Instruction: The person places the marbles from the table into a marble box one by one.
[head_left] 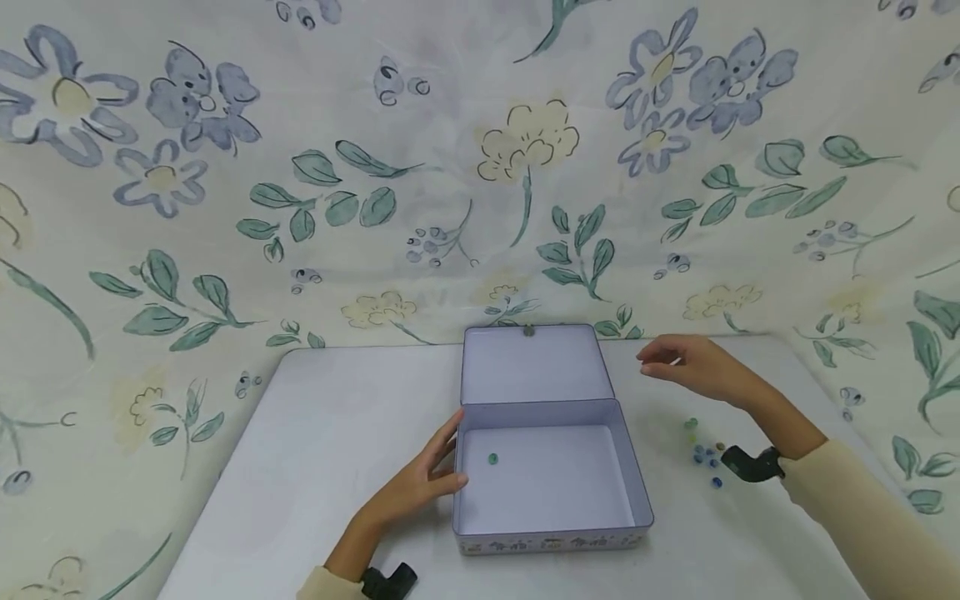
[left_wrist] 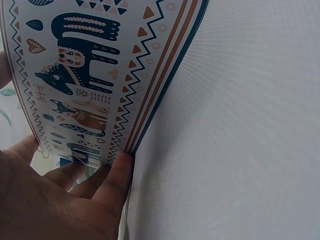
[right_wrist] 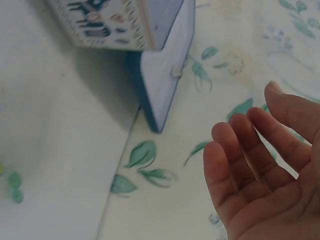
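Note:
An open lilac tin box (head_left: 553, 540) with a hinged lid (head_left: 534, 367) tipped back stands on the white table. One small green glassy bead (head_left: 492, 458) lies on its floor, towards the left. My left hand (head_left: 423, 479) rests against the box's left wall, thumb at the rim; the left wrist view shows its extended fingers (left_wrist: 112, 187) along the animal-patterned side (left_wrist: 75, 95). Right of the lid, my right hand (head_left: 693, 364) is raised above the table, apart from the box. Its fingers (right_wrist: 217, 175) curve loosely, and the right wrist view shows nothing in the palm.
Several small glassy beads lie on the table right of the box: green ones (head_left: 691, 423), blue ones (head_left: 699, 456), a brown one (head_left: 721, 446) and a dark blue one (head_left: 717, 482). A flowered cloth (head_left: 450, 167) hangs behind the table's back edge.

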